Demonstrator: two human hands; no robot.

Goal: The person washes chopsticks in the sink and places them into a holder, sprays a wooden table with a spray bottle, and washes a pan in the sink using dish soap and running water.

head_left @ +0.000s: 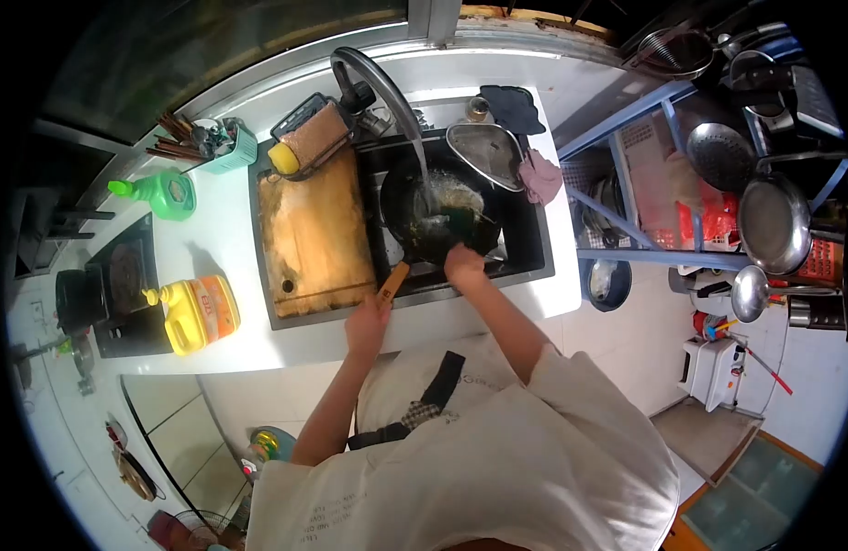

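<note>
A dark wok (415,225) sits in the black sink (531,241), wet inside, with water running into it from the curved faucet (387,87). My left hand (367,323) is closed around the wok's wooden handle (394,280), which points toward me. At the wok's near rim, my right hand (464,266) is closed with its fingers downward. A dark green patch shows in the wok just beyond those fingers; I cannot tell whether it is something held.
A wooden cutting board (315,234) covers the sink's left side. A triangular strainer basket (486,154) and a pink cloth (539,177) lie at its right. Left stand a yellow jug (196,315) and a green bottle (167,195). Pans hang on a blue rack (662,260).
</note>
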